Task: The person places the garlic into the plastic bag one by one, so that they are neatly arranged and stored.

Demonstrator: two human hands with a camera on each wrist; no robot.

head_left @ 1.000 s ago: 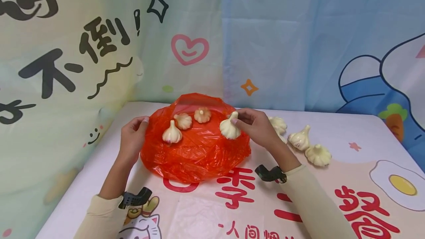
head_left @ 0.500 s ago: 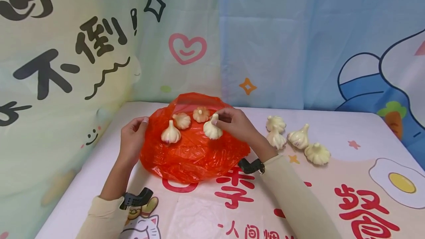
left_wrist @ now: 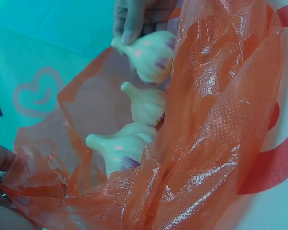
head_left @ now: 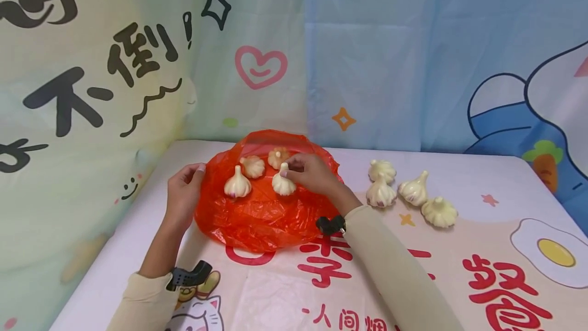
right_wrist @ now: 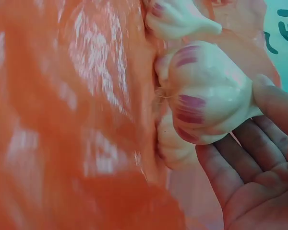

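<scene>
A red plastic bag (head_left: 271, 218) lies spread on the table, its mouth facing up. My left hand (head_left: 185, 193) pinches the bag's left rim between thumb and fingers; in the left wrist view only part of that hand (left_wrist: 5, 191) shows. My right hand (head_left: 312, 173) holds a garlic bulb (head_left: 283, 184) by its stem, over the bag's middle. In the right wrist view the same bulb (right_wrist: 211, 96) shows purple streaks, the thumb against its neck. Inside the bag sit a front garlic bulb (head_left: 237, 186), a middle one (head_left: 252, 166) and a back one (head_left: 277, 157), partly behind the held bulb.
Right of the bag stand several more bulbs: a back bulb (head_left: 382, 169), one before it (head_left: 381, 193), a tilted one (head_left: 414, 189) and another (head_left: 439, 212). A printed cloth (head_left: 496, 249) covers the table. Behind hangs a patterned curtain (head_left: 367, 65).
My right hand has carried the garlic bulb leftward from the bag's right side to above its middle. The left hand has kept its grip on the rim.
</scene>
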